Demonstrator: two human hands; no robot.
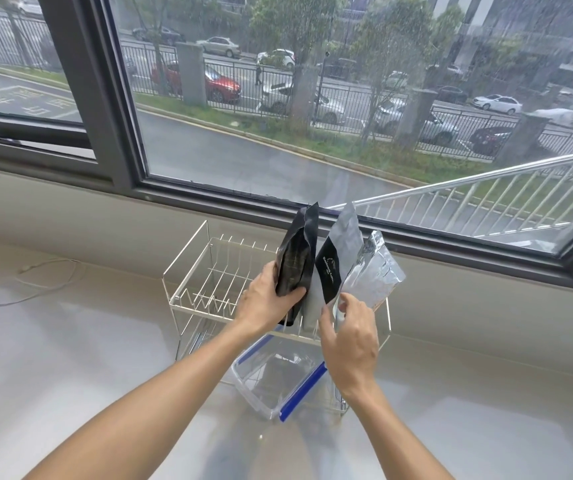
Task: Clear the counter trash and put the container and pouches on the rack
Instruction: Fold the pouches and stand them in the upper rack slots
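A two-tier wire rack (188, 271) stands on the pale counter below the window. Three pouches stand upright on its top tier. My left hand (264, 299) grips the black pouch (297, 258) at its lower part. Beside it is a grey pouch with a black label (342, 244). My right hand (347, 337) pinches the bottom edge of the shiny silver pouch (375, 271), which leans to the right. A clear plastic container with blue clips (278, 379) lies in the rack's lower tier, under my hands.
A thin white cable (35, 282) lies looped on the counter at the left. The window sill (208, 199) and dark window frame run just behind the rack. A metal railing (485, 188) is outside the glass.
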